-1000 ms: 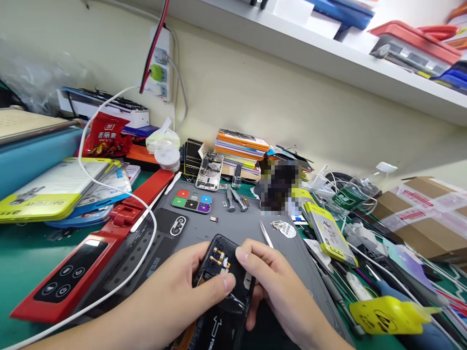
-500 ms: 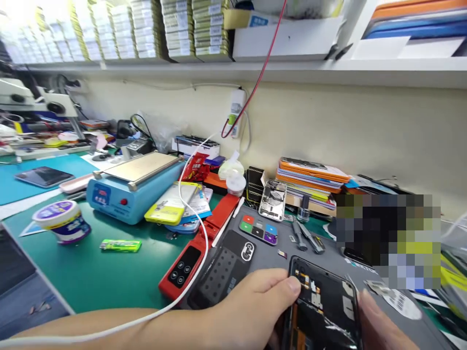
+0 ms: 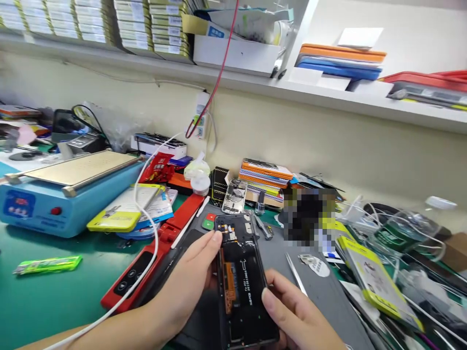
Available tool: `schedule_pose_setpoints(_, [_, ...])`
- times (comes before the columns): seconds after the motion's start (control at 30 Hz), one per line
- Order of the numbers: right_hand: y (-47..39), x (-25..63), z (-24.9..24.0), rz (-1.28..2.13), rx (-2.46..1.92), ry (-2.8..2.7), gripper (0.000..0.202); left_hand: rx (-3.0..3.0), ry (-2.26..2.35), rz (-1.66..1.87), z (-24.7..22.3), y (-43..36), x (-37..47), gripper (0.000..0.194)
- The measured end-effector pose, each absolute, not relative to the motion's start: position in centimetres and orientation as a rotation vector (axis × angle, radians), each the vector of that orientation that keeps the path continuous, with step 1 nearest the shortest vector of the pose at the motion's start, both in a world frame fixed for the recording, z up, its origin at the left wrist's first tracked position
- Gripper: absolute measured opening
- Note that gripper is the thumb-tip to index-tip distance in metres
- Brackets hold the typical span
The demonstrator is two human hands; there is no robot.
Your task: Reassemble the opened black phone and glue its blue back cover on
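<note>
Head view, lower centre: left hand (image 3: 193, 272) and right hand (image 3: 295, 308) grip opened phone (image 3: 253, 279); I reckon one slip could tear orange flex (image 3: 229, 287)

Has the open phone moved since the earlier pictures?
Yes: the phone has shifted up in view, now covering most of the coloured panel, which showed fully before.
</note>
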State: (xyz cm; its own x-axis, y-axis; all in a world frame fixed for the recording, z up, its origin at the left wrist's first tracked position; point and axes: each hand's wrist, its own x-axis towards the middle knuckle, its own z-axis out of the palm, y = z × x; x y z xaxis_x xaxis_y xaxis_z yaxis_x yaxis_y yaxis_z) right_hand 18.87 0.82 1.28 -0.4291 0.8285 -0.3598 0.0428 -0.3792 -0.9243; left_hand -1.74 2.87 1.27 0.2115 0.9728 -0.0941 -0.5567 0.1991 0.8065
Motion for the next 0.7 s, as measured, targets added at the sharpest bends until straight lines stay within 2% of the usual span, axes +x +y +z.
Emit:
schedule_pose_setpoints(0.2, [0.65, 18.97, 1.75, 1.753, -1.221, -1.321, 0.041, 0.792, 0.729, 1.145, 1.36, 2.99, -2.37, 0.056])
schedule_pose_setpoints(0.33, [0.47, 18.98, 1.52, 1.766, -1.175, -1.303, 0.046, 0.875, 0.878, 1.184, 1.64, 3.09, -2.50, 0.056])
schedule_pose_setpoints(0.5, [0.12, 18.79, 1.69, 1.727, -1.153, -1.331, 0.043, 0.979, 1.081, 1.305, 1.57, 3.12, -2.51, 0.049])
schedule_pose_setpoints(0.7, [0.27, 18.67, 1.91, 1.763, -1.041, -1.292, 0.043, 0.877, 0.768, 1.167, 1.26, 3.05, -2.74, 0.049])
